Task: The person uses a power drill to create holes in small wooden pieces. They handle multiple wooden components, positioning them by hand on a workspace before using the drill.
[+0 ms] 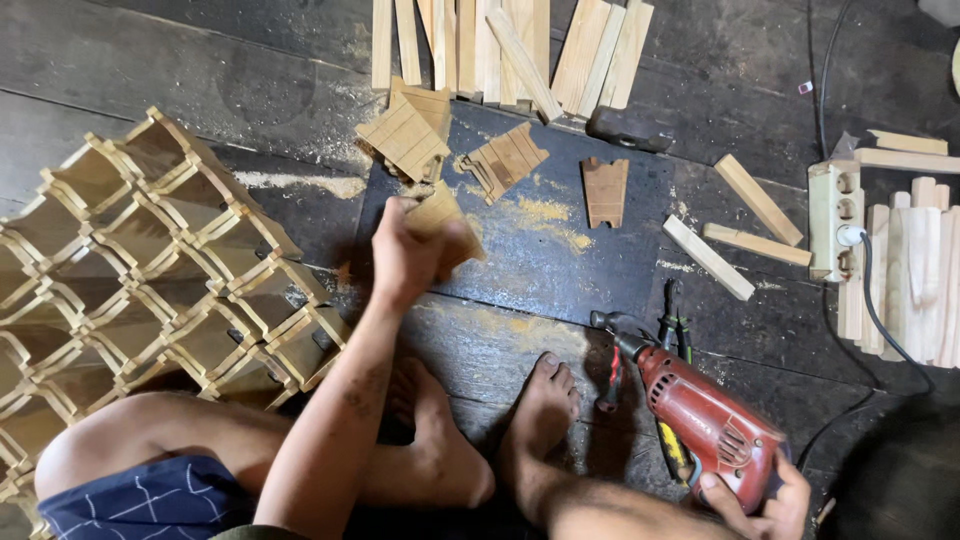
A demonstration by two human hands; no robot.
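Here, left hand (405,252) fingers (452,240) pinched small wooden block (438,212) above floor (520,250), right hand (765,505) wrapped round red drill (700,420) grip.

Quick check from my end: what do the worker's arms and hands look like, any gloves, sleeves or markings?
Both are bare: no gloves, sleeves, watch or rings visible. The left hand is on a long, lean forearm with a faint dark mark, possibly a tattoo, on it. The right hand shows only partly at the frame's bottom edge. Dark blue shorts with a thin pale grid pattern are worn.
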